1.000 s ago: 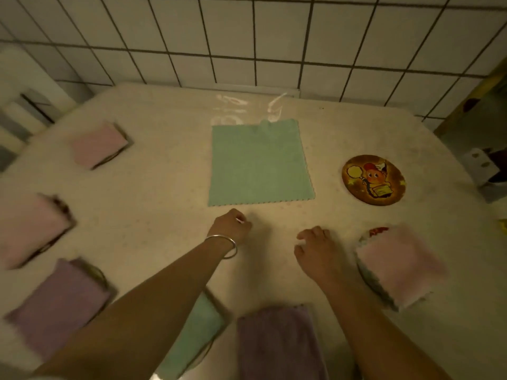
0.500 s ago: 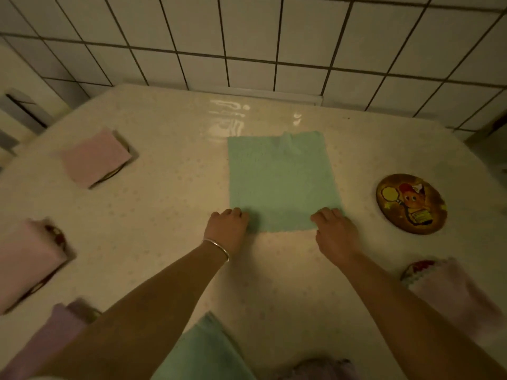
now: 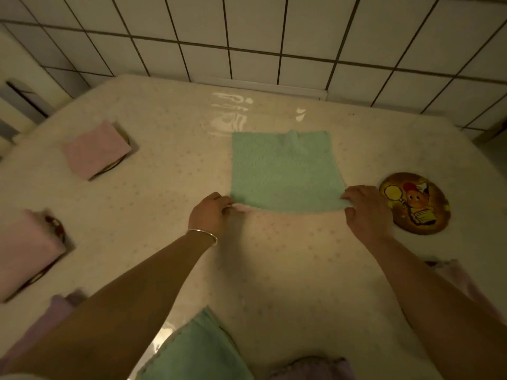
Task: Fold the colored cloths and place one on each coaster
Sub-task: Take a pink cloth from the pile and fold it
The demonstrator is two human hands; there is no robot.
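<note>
Around the middle of the pale, speckled surface point(image 3: 274, 270) sit several already folded cloths on coasters: a pink folded cloth point(image 3: 96, 149) at far left, another pink cloth point(image 3: 24, 253) nearer on the left, a lilac cloth point(image 3: 57, 311) partly hidden under the left forearm, a green folded cloth point(image 3: 192, 352) at the near edge, a purple cloth point(image 3: 310, 368) cut off by the bottom of the frame, and a pale cloth point(image 3: 463, 281) behind the right forearm. To the right lies a bare round coaster point(image 3: 414, 202) with a cartoon picture, uncovered, just beside the right hand point(image 3: 365, 212). The unfolded green cloth point(image 3: 282, 171) lies flat in the centre, its far edge near the glossy reflections on the surface and the tiled wall point(image 3: 274, 37) beyond. The left hand point(image 3: 211, 215), with a bangle point(image 3: 203, 234) on its wrist, pinches the cloth's near left corner; the right hand pinches the near right corner, and the near edge runs between them. Open surface lies between the cloth and the person, and to the cloth's left; on the right only a narrow strip separates it from the bare coaster.
</note>
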